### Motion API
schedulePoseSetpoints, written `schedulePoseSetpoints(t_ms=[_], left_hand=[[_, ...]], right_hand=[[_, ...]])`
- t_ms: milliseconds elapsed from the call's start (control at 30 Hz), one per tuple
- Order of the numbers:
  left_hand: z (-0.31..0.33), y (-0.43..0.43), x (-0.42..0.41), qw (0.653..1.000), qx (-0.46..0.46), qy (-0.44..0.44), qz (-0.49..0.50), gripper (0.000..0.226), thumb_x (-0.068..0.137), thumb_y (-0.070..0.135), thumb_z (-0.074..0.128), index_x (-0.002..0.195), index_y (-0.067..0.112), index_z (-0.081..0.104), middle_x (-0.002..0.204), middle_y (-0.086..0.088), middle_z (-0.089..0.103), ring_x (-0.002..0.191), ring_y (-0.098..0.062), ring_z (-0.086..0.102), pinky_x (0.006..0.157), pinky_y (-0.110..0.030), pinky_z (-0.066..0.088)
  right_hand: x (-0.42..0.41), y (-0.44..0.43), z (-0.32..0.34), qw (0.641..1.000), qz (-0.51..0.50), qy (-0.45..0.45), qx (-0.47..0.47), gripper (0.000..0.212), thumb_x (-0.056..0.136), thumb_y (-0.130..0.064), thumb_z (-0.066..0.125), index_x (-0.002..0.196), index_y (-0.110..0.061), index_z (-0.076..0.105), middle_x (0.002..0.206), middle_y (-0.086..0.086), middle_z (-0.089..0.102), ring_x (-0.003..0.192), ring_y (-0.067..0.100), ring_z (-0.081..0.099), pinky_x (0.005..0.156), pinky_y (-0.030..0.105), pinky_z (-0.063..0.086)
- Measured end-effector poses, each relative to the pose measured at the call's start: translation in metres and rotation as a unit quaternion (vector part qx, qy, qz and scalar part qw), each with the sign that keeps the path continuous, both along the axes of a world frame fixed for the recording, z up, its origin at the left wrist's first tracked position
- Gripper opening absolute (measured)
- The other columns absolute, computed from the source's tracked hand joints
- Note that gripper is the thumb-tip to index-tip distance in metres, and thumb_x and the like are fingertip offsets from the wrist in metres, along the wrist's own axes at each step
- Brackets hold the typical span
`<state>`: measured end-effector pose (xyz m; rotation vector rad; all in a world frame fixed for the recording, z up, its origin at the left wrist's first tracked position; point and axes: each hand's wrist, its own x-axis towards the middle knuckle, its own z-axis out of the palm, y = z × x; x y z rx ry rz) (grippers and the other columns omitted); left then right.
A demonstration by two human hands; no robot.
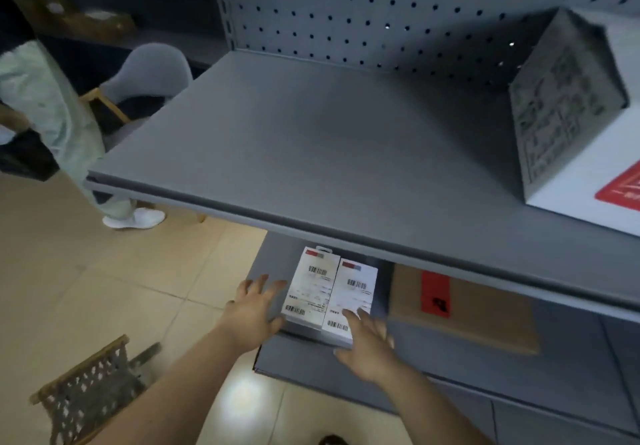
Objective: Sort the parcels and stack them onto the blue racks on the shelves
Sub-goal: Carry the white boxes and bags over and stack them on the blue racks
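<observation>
Lying side by side with their long edges touching, the left white parcel (311, 289) and the right white parcel (353, 294) sit labels up on the lower shelf (311, 368), near its front left corner. We judge them to be light, stiff cartons with smooth faces that may slide against each other. The sound hold is therefore across the pair from the outer long sides, pressing them together, rather than on the slick tops. Our left hand (254, 309) lies with fingers straight and spread against the outer side of the left one, and our right hand (367, 347) rests spread over the near right corner of the other. Neither is curled round anything. Farther right on the same shelf lies a flat brown parcel (485, 320) with a red label. The upper shelf (311, 140) overhangs, hiding that parcel's far end and the back of the lower shelf. A pale box (568, 115) at its right edge is cut off by the frame, its print blurred. We cannot make out whether more cartons lie beneath the white pair, and in the dim light the shelves read grey rather than clearly blue.
</observation>
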<state>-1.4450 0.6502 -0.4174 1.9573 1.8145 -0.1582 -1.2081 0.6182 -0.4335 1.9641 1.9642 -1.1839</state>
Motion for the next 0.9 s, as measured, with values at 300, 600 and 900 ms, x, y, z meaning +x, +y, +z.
schedulePoseSetpoints(t_ms=[300, 600, 900], left_hand=[[-0.05, 0.013, 0.014, 0.977, -0.056, 0.02, -0.202, 0.066, 0.091, 0.049, 0.048, 0.148, 0.042, 0.016, 0.16, 0.0, 0.004, 0.146, -0.027, 0.0, 0.113, -0.052, 0.02], [-0.084, 0.029, 0.035, 0.968, -0.049, 0.082, -0.234, 0.068, 0.097, 0.046, 0.036, 0.144, 0.052, -0.013, 0.159, -0.005, -0.017, 0.144, -0.041, -0.008, 0.112, -0.06, 0.013], [-0.115, 0.039, 0.044, 0.968, -0.048, 0.08, -0.231, 0.071, 0.095, 0.058, 0.023, 0.146, 0.037, -0.022, 0.153, -0.002, -0.035, 0.14, -0.039, -0.028, 0.115, -0.055, 0.009]], right_hand=[[-0.029, -0.008, -0.019, 0.997, -0.052, -0.028, 0.053, 0.072, 0.092, -0.033, 0.054, 0.151, -0.032, 0.013, 0.161, -0.004, -0.003, 0.145, 0.024, -0.012, 0.115, 0.047, 0.003], [-0.043, 0.007, -0.052, 0.993, -0.078, -0.086, 0.018, 0.053, 0.101, -0.043, 0.031, 0.151, -0.028, 0.019, 0.161, 0.0, 0.004, 0.146, 0.031, -0.007, 0.115, 0.052, 0.005], [-0.029, 0.021, -0.089, 0.995, -0.052, -0.084, 0.027, 0.067, 0.096, -0.055, 0.036, 0.151, -0.04, 0.0, 0.16, -0.01, -0.015, 0.144, 0.018, -0.023, 0.116, 0.052, 0.009]])
